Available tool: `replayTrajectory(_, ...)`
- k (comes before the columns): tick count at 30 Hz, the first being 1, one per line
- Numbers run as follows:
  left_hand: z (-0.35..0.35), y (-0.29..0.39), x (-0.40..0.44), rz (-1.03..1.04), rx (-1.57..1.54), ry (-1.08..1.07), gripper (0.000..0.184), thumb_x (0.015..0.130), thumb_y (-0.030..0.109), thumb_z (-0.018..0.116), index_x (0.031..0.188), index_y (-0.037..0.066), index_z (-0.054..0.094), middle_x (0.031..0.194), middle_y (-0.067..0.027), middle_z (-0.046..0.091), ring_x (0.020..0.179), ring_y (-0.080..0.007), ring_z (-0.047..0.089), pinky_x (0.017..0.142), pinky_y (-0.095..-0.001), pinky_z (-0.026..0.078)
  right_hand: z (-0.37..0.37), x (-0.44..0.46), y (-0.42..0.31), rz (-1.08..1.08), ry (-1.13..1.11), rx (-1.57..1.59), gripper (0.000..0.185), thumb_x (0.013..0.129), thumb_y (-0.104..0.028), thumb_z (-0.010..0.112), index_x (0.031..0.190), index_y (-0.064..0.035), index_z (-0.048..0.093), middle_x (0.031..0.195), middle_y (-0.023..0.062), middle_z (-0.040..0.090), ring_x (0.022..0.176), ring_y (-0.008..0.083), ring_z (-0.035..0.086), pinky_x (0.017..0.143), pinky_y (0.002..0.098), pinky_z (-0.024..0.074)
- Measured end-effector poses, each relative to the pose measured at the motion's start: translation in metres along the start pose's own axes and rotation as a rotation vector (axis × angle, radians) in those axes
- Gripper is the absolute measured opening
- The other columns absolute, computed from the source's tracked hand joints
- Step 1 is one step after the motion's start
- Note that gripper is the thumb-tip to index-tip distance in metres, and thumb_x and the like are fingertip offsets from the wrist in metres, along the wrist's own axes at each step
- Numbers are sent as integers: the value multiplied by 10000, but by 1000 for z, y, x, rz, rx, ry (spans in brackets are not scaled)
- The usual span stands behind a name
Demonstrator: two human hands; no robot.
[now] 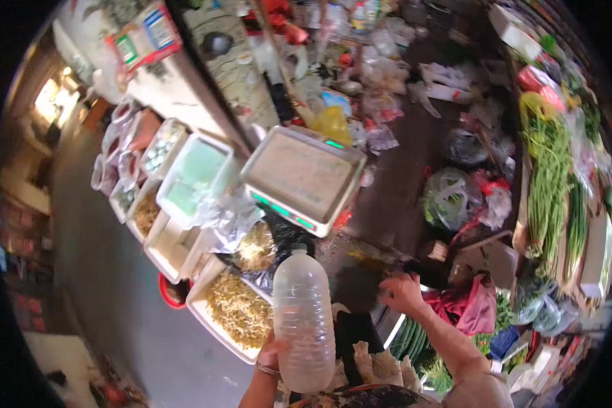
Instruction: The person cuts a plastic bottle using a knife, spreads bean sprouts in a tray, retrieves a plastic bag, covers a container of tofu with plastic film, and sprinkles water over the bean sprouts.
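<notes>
A large clear plastic bottle with ribbed sides stands nearly upright in front of me, and cloudy-looking clear liquid seems to fill much of it. My left hand is wrapped round its lower left side, with part of the fingers hidden behind it. To the right, apart from the bottle, my right hand is held out with its fingers curled. Whatever they hold, if anything, is too small to make out. Just beyond that hand is a dark object. Bean sprouts fill a white tub beside the bottle.
A weighing scale with green displays stands ahead. Left of it are a light-green tub and several other containers. Plastic bags clutter the dark counter. Long green beans and other vegetables lie at the right.
</notes>
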State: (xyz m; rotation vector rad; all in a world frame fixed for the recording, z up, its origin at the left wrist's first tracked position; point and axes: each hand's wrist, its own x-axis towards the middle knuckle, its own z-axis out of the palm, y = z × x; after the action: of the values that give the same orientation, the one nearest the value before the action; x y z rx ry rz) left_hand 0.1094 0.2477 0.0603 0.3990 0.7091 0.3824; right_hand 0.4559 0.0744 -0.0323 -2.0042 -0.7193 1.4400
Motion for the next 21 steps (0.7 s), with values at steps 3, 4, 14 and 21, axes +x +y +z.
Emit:
replayTrajectory(3, -7, 5, -18, -23, 49, 8, 758, 698, 72, 664, 1376, -3, 334, 1222, -209, 546, 1058, -344, 585, 905, -459, 508, 30, -46, -80, -143, -60, 475, 609, 905, -422, 587, 1394, -127, 377, 1279, 132, 526, 1125, 273, 543, 908, 421, 445)
replayTrajectory(4, -18, 3, -19, -53, 58, 32, 760, 702, 70, 674, 1377, -1, 333, 1222, -198, 549, 1057, -324, 587, 905, -449, 506, 46, -50, -101, -181, -77, 644, 679, 892, -424, 610, 1435, -129, 327, 1330, 133, 493, 1179, 268, 513, 948, 428, 423)
replayTrajectory(14, -32, 21, -45, -37, 185, -64, 780, 768, 200, 710, 1408, 25, 301, 1256, -132, 534, 1101, -252, 566, 950, -403, 464, 180, -28, -182, -61, -291, 1229, 633, 900, -534, 514, 1316, -62, 448, 1202, 108, 559, 1108, 258, 544, 942, 406, 443)
replayTrajectory(21, -33, 32, -53, 103, 356, -4, 1034, 757, 374, 763, 1484, 36, 112, 1446, -144, 326, 1307, -251, 367, 1055, -382, 352, 200, -27, -196, -79, -300, 1224, 680, 847, -564, 543, 1265, -31, 488, 1153, 133, 583, 1024, 266, 578, 914, 407, 468)
